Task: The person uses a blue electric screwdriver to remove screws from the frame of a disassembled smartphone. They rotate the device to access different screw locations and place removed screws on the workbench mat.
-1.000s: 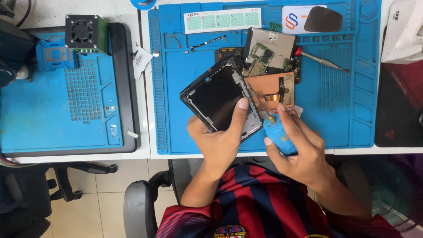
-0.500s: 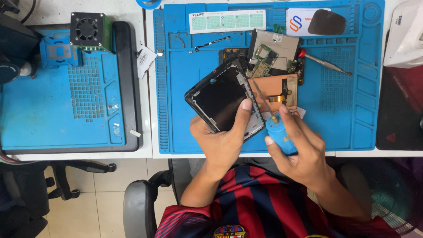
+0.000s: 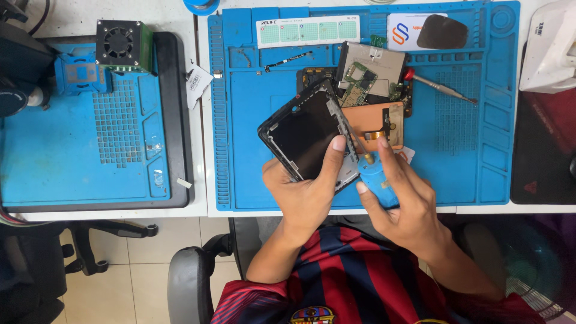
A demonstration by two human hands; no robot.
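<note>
The left hand (image 3: 306, 198) grips a dark phone frame (image 3: 306, 133) from below, fingers wrapped behind it and the thumb pressed flat on its front near the right edge, so the frame is held tilted above the blue work mat (image 3: 468, 150) with that edge turned toward the other hand. The right hand (image 3: 399, 201) is closed around a small blue bottle-shaped tool (image 3: 375, 180), whose thin metal tip (image 3: 359, 147) points up and left at the frame's right edge; whether the tip touches the frame cannot be told. Just beyond the frame, on the mat, lie an orange-brown phone back panel (image 3: 373, 117) with a small ribbon cable, and above it a green circuit board (image 3: 360, 84) resting on a grey metal plate (image 3: 384, 60), all kept within easy reach. A red-handled screwdriver (image 3: 438, 87) lies to the right of these, well apart from the hands. Along the mat's far edge sit a white strip with green squares (image 3: 309, 30) and a dark oval pad (image 3: 442, 31). To the left, on the counter, a second blue mat (image 3: 54, 162) carries a small black fan unit (image 3: 120, 45). A striped red and blue shirt (image 3: 360, 276) fills the near foreground.
</note>
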